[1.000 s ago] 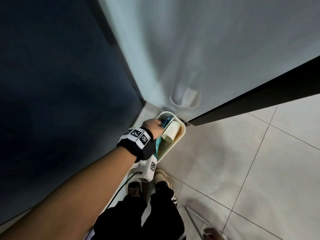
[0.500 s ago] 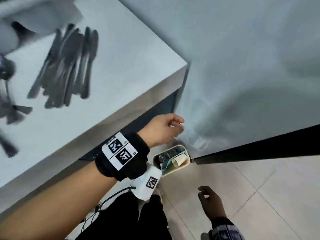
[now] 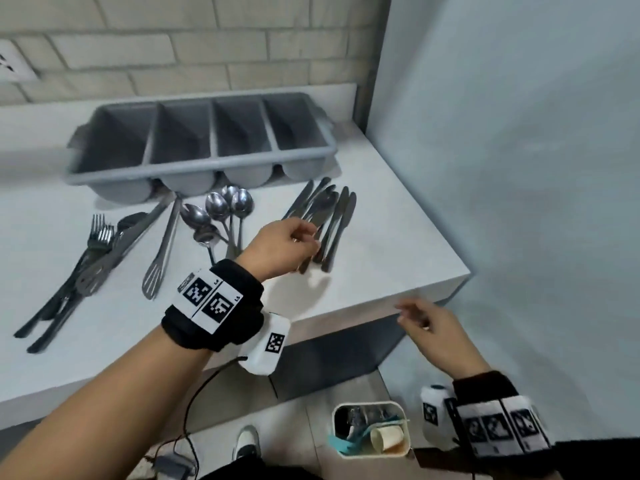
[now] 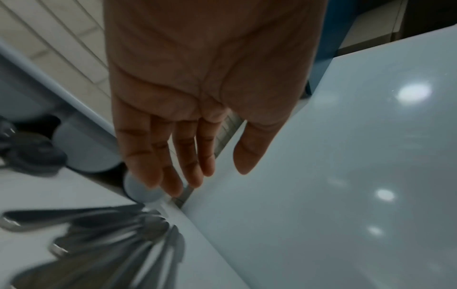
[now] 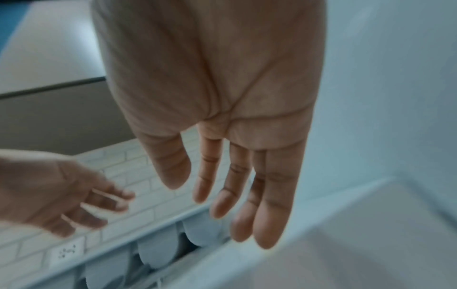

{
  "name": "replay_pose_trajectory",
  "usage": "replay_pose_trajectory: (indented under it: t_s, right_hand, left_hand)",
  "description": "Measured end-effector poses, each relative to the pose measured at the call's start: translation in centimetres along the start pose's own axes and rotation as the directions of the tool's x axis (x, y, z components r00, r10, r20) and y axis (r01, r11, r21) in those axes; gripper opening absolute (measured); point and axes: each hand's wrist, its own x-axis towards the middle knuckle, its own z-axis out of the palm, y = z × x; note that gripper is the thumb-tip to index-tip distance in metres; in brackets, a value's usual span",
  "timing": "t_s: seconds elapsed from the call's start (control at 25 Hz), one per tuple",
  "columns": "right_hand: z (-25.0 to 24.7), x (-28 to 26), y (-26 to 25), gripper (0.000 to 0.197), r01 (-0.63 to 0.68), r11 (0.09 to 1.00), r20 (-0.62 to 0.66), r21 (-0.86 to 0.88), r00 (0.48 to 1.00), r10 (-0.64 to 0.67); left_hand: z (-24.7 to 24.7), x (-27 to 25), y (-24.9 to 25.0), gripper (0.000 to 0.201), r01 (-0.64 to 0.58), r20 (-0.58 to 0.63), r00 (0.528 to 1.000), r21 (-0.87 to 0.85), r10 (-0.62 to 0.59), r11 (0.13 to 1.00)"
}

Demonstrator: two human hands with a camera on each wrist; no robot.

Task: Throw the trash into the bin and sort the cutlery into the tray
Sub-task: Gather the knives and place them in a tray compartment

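A grey four-compartment cutlery tray (image 3: 201, 161) stands at the back of the white counter (image 3: 381, 271). In front of it lie forks (image 3: 100, 230), spoons (image 3: 221, 209) and a bunch of knives (image 3: 332, 223). My left hand (image 3: 306, 239) hangs over the knives' handles with its fingers loose and nothing in it. The left wrist view shows its flat palm (image 4: 212, 179) above the knives (image 4: 111, 244). My right hand (image 3: 405, 315) floats open by the counter's front right corner, empty too (image 5: 210, 209). The white bin (image 3: 405, 445) on the floor holds a paper cup (image 3: 386, 439) and teal trash.
A whisk (image 3: 161, 258) and a slotted turner (image 3: 93, 275) lie among the cutlery at the left. A pale blue panel (image 3: 519, 202) rises along the counter's right side. A brick wall with a socket (image 3: 14, 64) stands behind. My shoe (image 3: 247, 445) and a cable are on the floor.
The head view swung up from the bin on the floor to the counter. My left hand rose from the bin to above the knives, and my right hand came up beside the counter's corner.
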Motion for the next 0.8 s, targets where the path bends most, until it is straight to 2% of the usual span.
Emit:
replay_pose_trajectory:
  t_s: [0.08, 0.16, 0.32, 0.52, 0.64, 0.8]
  right_hand:
    - [0.1, 3.1, -4.0, 0.016, 0.059, 0.998, -0.017, 0.018, 0.998, -0.058]
    - [0.8, 6.2, -7.5, 0.015, 0.068, 0.998, -0.014, -0.006, 0.998, -0.068]
    - [3.5, 11.8, -11.7, 0.018, -0.053, 0.986, 0.068, -0.157, 0.996, 0.065]
    - [5.9, 14.7, -14.6, 0.047, -0.231, 0.901, 0.027, -0.368, 0.966, 0.258]
    - [6.8, 15.1, -15.5, 0.054, -0.255, 0.853, 0.04, -0.455, 0.951, 0.305]
    - [8.5, 16.3, -15.1, 0.052, -0.254, 0.844, 0.043, -0.473, 0.95, 0.31]
  left_hand:
    - [-1.9, 1.0, -1.1, 0.032, 0.027, -0.06, 0.998, 0.079, -0.022, 0.996]
    - [-3.2, 2.5, -1.8, 0.037, 0.059, -0.069, 0.996, 0.159, -0.049, 0.986]
    - [-3.7, 6.1, -2.3, 0.04, 0.113, -0.056, 0.993, 0.332, -0.1, 0.937]
    - [-3.0, 9.9, -2.8, 0.042, 0.109, -0.108, 0.991, 0.358, -0.074, 0.927]
    - [-1.9, 11.7, -3.4, 0.042, 0.124, -0.074, 0.992, 0.454, -0.102, 0.882]
    - [-0.8, 13.3, -4.2, 0.057, 0.175, -0.05, 0.983, 0.565, -0.178, 0.806]
